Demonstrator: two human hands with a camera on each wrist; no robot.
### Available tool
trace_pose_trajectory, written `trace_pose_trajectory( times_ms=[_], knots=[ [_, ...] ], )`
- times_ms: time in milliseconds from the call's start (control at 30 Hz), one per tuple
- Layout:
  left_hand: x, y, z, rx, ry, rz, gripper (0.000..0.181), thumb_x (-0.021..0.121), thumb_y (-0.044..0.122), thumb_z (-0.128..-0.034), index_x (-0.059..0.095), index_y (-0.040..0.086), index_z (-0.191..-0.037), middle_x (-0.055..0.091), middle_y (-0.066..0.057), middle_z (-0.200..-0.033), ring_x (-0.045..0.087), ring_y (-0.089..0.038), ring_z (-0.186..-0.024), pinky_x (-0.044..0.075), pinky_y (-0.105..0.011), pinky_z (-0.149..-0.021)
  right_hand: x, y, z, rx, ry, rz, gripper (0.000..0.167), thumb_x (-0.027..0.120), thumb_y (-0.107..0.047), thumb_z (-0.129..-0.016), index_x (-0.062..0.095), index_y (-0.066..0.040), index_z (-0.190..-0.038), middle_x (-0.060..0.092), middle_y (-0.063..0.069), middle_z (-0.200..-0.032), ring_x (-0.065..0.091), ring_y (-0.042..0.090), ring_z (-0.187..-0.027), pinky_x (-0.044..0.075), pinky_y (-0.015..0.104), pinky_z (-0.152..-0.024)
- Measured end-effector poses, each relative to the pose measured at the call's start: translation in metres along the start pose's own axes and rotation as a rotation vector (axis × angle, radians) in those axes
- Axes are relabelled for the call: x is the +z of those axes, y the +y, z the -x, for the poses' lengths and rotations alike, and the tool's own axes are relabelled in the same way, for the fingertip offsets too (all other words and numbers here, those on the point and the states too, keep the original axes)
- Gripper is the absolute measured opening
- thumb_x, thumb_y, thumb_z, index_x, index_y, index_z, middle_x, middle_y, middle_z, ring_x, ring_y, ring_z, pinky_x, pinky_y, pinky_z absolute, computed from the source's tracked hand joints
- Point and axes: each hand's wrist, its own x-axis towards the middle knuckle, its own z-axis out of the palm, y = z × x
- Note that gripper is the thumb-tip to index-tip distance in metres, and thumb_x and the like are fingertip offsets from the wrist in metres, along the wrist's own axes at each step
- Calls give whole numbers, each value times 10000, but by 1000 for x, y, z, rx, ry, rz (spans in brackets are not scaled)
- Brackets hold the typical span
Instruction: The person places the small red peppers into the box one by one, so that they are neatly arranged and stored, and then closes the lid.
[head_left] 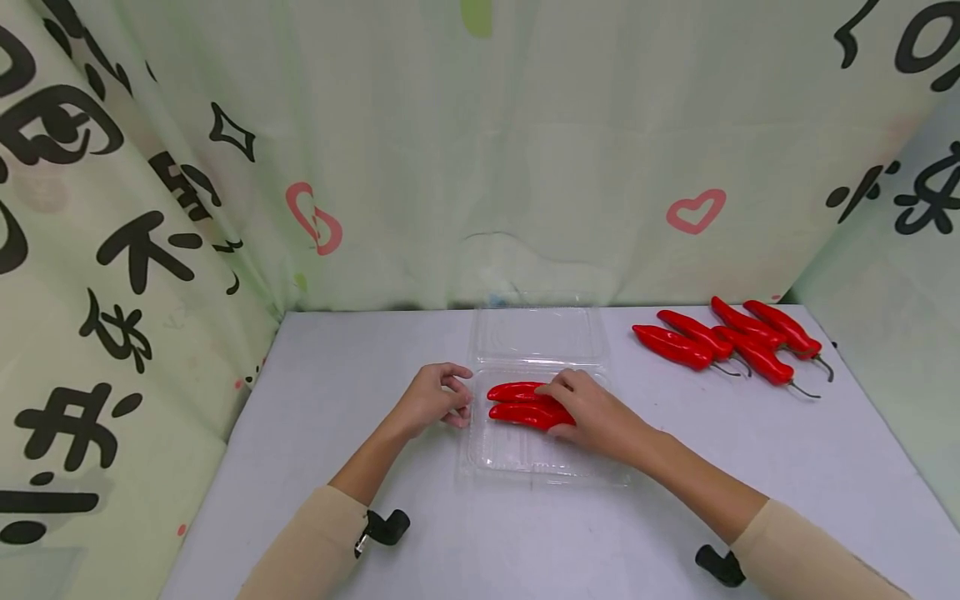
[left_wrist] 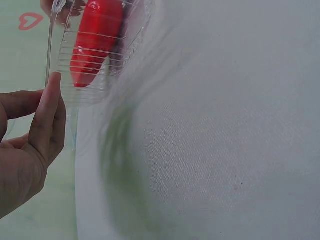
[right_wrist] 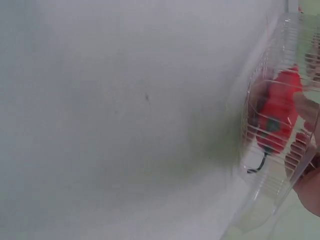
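Since your right hand (head_left: 596,417) is curled over the right ends of two red peppers (head_left: 527,414) in the clear tray (head_left: 517,457), they stick out leftward, lengthwise left to right. Your left hand (head_left: 427,402) is loose, gripping nothing, by the tray's left edge. Spare peppers (head_left: 753,354)? Far right, nearer your right.

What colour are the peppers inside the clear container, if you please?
The peppers inside are bright red; the head view shows them best.
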Motion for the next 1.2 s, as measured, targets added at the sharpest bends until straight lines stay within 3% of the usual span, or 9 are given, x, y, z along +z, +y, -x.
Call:
trace_pose_trajectory(
  times_ms=[267,400,567,867,1200],
  knots=[
    [0,0,1,7,7,-10,418,691,-30,-939,578,-47,-1342,649,-150,-935,696,-170,-630,635,-311,-590,-23,11,9,61,0,-9,686,947,-210,-736,644,-119,-1344,620,69,-1217,585,229,-1141,639,361,-856],
    [-1,0,2,10,11,-16,422,696,-29,-937,578,-50,-1342,648,-153,-936,697,-174,-629,635,-311,-590,-30,19,15,120,-22,-15,712,930,-244,-762,611,-126,-1388,607,102,-1308,581,281,-1211,625,442,-922],
    [0,-1,1,4,14,-14,412,702,-20,-937,585,-38,-1332,647,-149,-941,697,-174,-630,633,-306,-592,-37,29,24,153,4,-27,717,916,-235,-778,591,-105,-1404,588,144,-1374,565,343,-1262,592,537,-972],
    [1,0,1,-5,20,-31,413,712,-2,-936,590,-21,-1330,655,-149,-953,697,-175,-643,634,-300,-601,-46,52,40,166,53,-49,690,885,-228,-818,572,-87,-1416,571,149,-1400,535,354,-1293,570,581,-988],
    [1,-1,0,-10,15,-35,416,716,5,-939,591,-12,-1335,658,-150,-960,701,-179,-656,637,-305,-610,-56,90,51,278,54,-68,790,882,-209,-818,485,-74,-1488,479,203,-1511,420,429,-1394,532,662,-990]
  ],
)
